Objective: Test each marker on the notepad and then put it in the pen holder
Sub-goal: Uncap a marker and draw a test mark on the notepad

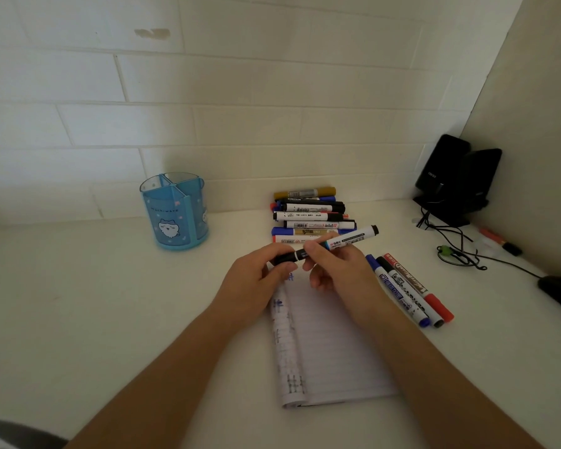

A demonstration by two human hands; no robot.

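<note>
Item under inspection: one marker (334, 243), white barrel with a printed label and a dark cap, held level just below the centre of the frame, over the top edge of the notepad (331, 345).

Grip, left hand (256, 280): fingers curled round the dark cap end. Grip, right hand (340, 270): thumb and forefinger pinching the barrel just beside the cap joint. The far end of the barrel sticks out free toward the right. The posture is consistent with uncapping; whether the cap has begun to part cannot be told.

Handling, by judgement: light, rigid plastic with a smooth, somewhat slippery barrel. The cap is probably a friction fit, so a straight pull along the axis suits it better than bending. Best hold is on the barrel close to the joint, as now. Once bared, the tip will mark skin or the counter (110, 303).

Other stock: a pile of markers (308, 209) lies above the hands, and three markers (405, 290) lie side by side to the right of the notepad.

The pen holder (175, 212), blue and translucent with compartments, stands left of centre with no markers visible inside.
</note>
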